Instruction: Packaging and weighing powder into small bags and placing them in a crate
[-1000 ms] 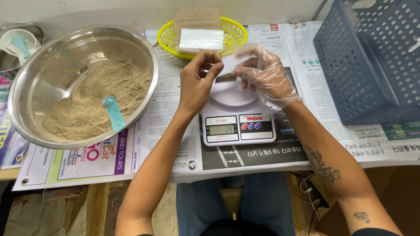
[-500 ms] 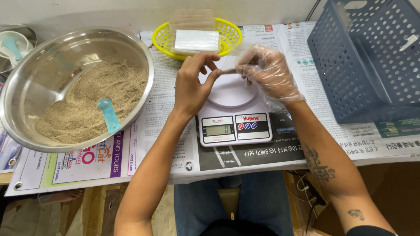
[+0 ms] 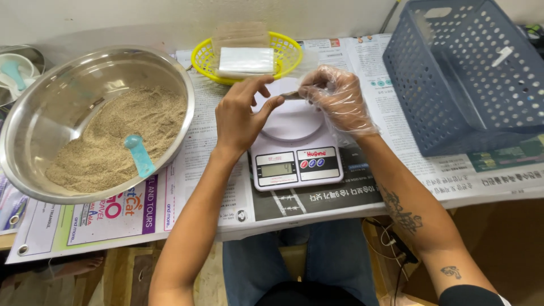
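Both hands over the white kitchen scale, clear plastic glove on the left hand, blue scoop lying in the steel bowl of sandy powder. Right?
Not quite: the clear plastic glove is on the right hand, and the left hand is bare. The head view shows it. The rest holds: both hands are over the white kitchen scale, pinching a small item between them, and the blue scoop lies in the steel bowl of sandy powder.
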